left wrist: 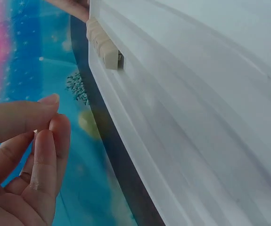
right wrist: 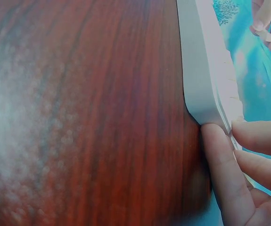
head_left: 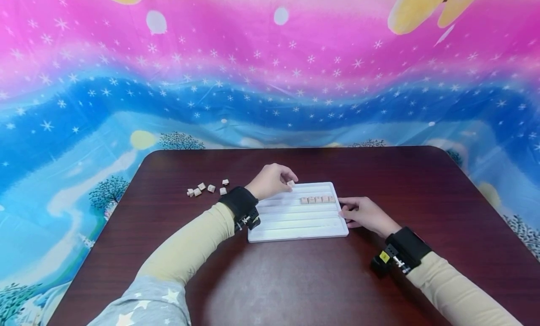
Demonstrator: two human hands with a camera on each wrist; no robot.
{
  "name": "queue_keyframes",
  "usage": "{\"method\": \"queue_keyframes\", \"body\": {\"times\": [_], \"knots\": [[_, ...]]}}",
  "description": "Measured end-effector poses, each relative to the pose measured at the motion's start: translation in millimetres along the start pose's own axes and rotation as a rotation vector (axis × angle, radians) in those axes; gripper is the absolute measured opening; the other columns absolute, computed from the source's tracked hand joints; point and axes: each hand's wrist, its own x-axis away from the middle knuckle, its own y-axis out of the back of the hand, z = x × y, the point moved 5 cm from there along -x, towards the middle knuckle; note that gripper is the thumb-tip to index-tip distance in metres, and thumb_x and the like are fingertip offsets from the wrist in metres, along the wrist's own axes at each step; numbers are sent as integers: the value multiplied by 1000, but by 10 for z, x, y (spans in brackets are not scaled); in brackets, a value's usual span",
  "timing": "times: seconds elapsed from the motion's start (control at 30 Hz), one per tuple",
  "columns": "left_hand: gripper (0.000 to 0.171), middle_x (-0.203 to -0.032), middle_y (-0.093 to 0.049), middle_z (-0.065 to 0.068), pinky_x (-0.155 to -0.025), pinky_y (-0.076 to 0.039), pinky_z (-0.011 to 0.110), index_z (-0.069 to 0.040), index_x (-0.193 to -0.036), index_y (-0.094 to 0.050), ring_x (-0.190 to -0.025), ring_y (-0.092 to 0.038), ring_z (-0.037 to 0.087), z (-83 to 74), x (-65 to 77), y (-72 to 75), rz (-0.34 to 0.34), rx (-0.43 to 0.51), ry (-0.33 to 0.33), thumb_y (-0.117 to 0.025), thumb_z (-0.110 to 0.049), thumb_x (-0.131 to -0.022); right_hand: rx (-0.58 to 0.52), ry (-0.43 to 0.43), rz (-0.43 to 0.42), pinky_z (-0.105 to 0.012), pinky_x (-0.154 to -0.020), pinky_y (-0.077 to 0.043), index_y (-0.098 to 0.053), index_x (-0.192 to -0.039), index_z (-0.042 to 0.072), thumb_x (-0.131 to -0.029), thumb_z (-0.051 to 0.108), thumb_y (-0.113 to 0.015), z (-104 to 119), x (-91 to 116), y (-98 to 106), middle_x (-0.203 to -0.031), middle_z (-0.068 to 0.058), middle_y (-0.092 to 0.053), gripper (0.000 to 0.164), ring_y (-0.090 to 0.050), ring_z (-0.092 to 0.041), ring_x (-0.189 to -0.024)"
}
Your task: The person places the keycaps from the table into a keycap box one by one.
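Note:
A white ridged tray (head_left: 295,226) lies on the table, with several beige keycaps (head_left: 318,200) in a row in one of its channels towards the right side. Over the tray's far edge, my left hand (head_left: 271,181) pinches a single keycap (head_left: 290,183) between thumb and fingertips. In the left wrist view the fingers almost wholly hide that keycap. My right hand (head_left: 366,215) holds the tray's right edge; the right wrist view has its thumb and fingers (right wrist: 260,136) at the tray's corner.
Several loose keycaps (head_left: 211,188) lie scattered on the dark wooden table (head_left: 261,284), left of the tray. Behind the table hangs a colourful printed cloth (head_left: 270,96). Each wrist wears a black camera band (head_left: 408,246).

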Motion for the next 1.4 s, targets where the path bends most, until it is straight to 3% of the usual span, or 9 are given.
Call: {"method": "queue_keyframes", "body": {"times": [0.13, 0.37, 0.63, 1.1, 1.4], "knots": [[26, -92, -71, 6, -83, -52, 28, 2, -110, -74, -89, -65, 20, -7, -33, -68, 0, -13, 0, -79, 5, -85, 1, 2, 0, -35, -76, -60, -41, -150, -11, -99, 1, -64, -8, -6, -5, -110, -21, -60, 56, -65, -24, -88], [18, -91, -72, 2, -84, -51, 30, -4, -101, -77, -92, -65, 18, 19, -48, -209, 36, -138, 53, -81, 1, -84, -2, 4, 4, -35, -76, -60, -40, -150, -12, -99, 0, -63, 8, 3, 5, -110, -22, -60, 57, -65, -24, -88], [14, -83, -68, 0, -77, -50, 28, -7, -95, -78, -81, -60, 16, 59, -56, -300, 76, -248, 76, -83, -2, -83, -5, 9, 11, -35, -76, -60, -40, -150, -11, -99, 0, -63, 18, -1, 13, -111, -22, -61, 56, -65, -24, -89], [17, -83, -67, 0, -77, -50, 29, -7, -91, -77, -80, -59, 16, 34, -69, -371, 83, -263, 96, -86, 0, -79, -19, 10, 19, -36, -75, -60, -39, -150, -13, -99, 0, -64, 20, 14, 17, -112, -24, -60, 58, -66, -23, -87], [17, -81, -65, -1, -75, -48, 28, -7, -92, -77, -78, -57, 15, 35, -97, -415, 73, -283, 68, -86, -1, -79, -12, 5, 12, -36, -76, -60, -41, -150, -11, -99, 1, -64, -14, -16, 3, -112, -22, -60, 57, -66, -23, -87]]}}
